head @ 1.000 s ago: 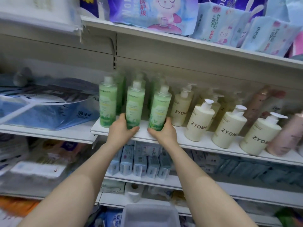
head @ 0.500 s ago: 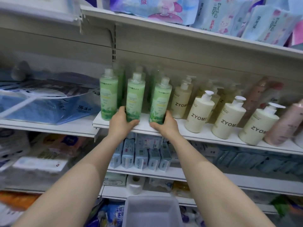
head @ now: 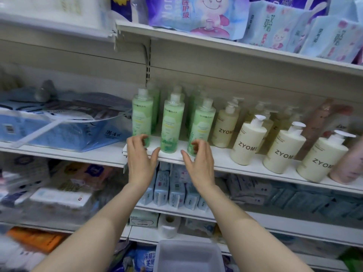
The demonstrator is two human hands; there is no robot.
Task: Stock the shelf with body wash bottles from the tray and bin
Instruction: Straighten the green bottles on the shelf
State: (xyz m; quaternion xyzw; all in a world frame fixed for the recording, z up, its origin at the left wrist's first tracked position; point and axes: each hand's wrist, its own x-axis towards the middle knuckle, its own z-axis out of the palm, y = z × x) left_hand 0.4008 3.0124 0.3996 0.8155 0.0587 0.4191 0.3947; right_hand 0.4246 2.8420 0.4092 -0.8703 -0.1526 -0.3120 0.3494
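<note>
Pretty tight around the three front clear green bottles with white caps (head: 172, 122) on the white metal shelf (head: 212, 160). Narrow gaps between them, finger-wide at best, more green bottles packed right behind. Just right of them, cream pump bottles marked ZYOME (head: 248, 142) blocking the way sideways. Overhead, plenty of air up to the white upper shelf board (head: 216, 46). Bare strip of shelf along the front edge, where the left hand (head: 140, 160) and right hand (head: 198, 161) hover, fingers spread, holding nothing.
</note>
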